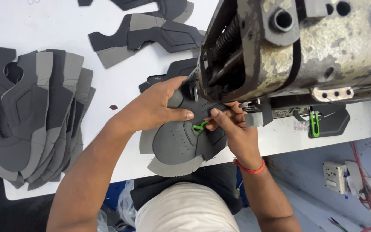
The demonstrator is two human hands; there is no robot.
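Biggest thing in front of you is the sewing machine (305, 47), worn and paint-chipped, filling the far right and hanging over the white table (121, 64). On the left, a big fanned stack of grey shoe-upper pieces (35, 116) lies spread across the table's near left edge. Farther away, at the top middle, a few more loose grey cut pieces (151, 34) lie well apart from that stack. Right under the machine head sits the grey shoe upper (179, 144), flat on the table at its near edge, its perforated toe part pointing towards you. Your left hand (155, 107) is spread on top of it, fingers pressing it down. Your right hand (232, 129), red thread band (250, 168) at the wrist, pinches the upper's right edge just beside the small green loop (200, 126) on it.
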